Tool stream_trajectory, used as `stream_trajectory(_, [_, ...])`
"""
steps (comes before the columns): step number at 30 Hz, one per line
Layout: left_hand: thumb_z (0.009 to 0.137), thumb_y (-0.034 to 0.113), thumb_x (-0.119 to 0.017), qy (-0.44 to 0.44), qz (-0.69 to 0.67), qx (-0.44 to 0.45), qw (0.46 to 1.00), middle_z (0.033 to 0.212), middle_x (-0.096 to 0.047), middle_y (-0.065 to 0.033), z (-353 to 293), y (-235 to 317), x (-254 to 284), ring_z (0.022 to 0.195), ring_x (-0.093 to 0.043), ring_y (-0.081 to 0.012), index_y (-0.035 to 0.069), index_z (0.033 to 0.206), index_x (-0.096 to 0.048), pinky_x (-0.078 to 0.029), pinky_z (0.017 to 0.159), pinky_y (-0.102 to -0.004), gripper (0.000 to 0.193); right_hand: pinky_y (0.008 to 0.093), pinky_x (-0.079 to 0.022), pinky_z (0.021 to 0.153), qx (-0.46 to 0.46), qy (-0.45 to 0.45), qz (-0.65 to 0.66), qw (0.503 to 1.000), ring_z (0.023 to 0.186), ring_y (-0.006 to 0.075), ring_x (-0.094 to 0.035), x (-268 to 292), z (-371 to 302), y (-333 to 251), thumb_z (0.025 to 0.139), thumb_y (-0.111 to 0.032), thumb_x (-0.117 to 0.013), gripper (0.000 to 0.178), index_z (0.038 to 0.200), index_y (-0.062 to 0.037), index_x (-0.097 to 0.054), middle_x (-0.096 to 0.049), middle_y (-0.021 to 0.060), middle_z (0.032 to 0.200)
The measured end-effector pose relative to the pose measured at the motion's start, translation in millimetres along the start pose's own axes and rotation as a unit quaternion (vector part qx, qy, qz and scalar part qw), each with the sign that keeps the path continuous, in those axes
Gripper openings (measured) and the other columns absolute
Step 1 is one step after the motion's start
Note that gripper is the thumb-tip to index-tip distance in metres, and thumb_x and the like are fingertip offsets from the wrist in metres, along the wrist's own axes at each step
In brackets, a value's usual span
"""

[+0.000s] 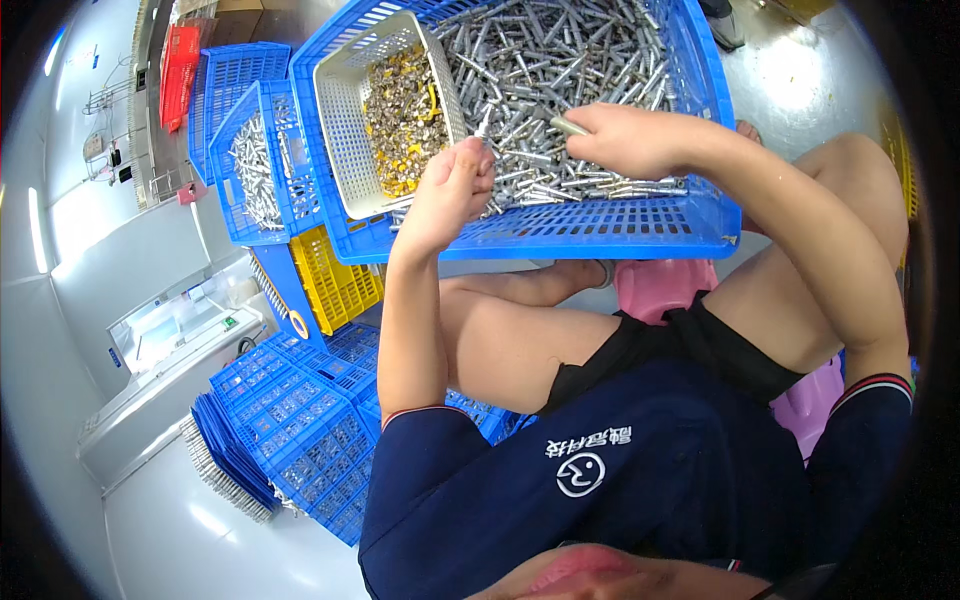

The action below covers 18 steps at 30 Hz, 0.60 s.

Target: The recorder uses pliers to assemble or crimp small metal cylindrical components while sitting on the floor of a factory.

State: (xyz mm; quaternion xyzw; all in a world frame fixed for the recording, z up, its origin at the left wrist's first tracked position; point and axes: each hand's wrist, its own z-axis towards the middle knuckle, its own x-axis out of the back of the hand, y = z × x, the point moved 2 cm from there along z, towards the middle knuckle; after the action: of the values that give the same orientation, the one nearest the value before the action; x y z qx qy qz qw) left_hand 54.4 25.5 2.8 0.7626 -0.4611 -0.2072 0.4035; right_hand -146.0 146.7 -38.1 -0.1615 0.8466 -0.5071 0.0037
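Over the near left part of a large blue crate [590, 245], my left hand [450, 195] is closed with a slim silver metal pin [485, 124] standing up from its fingertips. A little to the right, my right hand [632, 140] grips a short, thicker, dull metal cylinder [570, 125] whose end points left toward the pin. The two pieces are apart. Beneath both hands lies a heap of silver rod-like metal parts [560, 60]. A cream perforated basket [337, 130] sits inside the crate at the left, holding small silver and yellow parts [405, 115].
Left of the crate stands a smaller blue crate [290, 150] of silver pieces above a yellow crate [335, 280]. Blue crates [300, 420] lie lower left, near a white machine [180, 330]. A red bin [180, 75] is at the far left. A pink stool [650, 285] shows below the crate.
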Motion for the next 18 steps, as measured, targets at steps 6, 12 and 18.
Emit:
stream_trajectory(6, [0.105, 0.047, -0.038, -0.016, -0.201, 0.039, 0.979, 0.064, -0.029, 0.0089, 6, 9, -9, 0.045, -0.021, -0.0013, 0.016, 0.08, -0.038, -0.015, 0.039, -0.02, 0.04, 0.0439, -0.047, 0.072, 0.046, 0.055, -0.019, 0.997, 0.077, 0.0307, -0.063, 6, -3, -14, 0.09, -0.026, -0.049, 0.032, 0.096, 0.0041, -0.055, -0.064, 0.0189, 0.083])
stream_trajectory(12, [0.105, 0.05, -0.035, 0.041, -0.237, 0.026, 0.97, 0.063, -0.028, 0.0098, 29, 12, -12, 0.045, -0.018, -0.0024, 0.018, 0.081, -0.04, -0.014, 0.039, -0.0217, 0.041, 0.0477, -0.045, 0.077, 0.073, 0.152, -0.105, 0.98, 0.083, 0.0408, -0.059, 8, -1, -17, 0.088, -0.021, -0.05, 0.026, 0.098, 0.0027, -0.05, -0.06, 0.0247, 0.088])
stream_trajectory(18, [0.106, 0.047, -0.033, 0.22, -0.245, -0.02, 0.944, 0.061, -0.034, 0.0078, 47, -11, 87, 0.042, -0.023, -0.0043, 0.016, 0.084, -0.043, -0.018, 0.037, -0.0229, 0.04, 0.047, -0.046, 0.076, 0.072, 0.085, -0.093, 0.989, 0.082, 0.0391, -0.058, 11, -30, -39, 0.089, -0.022, -0.049, 0.028, 0.097, 0.0042, -0.05, -0.059, 0.0248, 0.087])
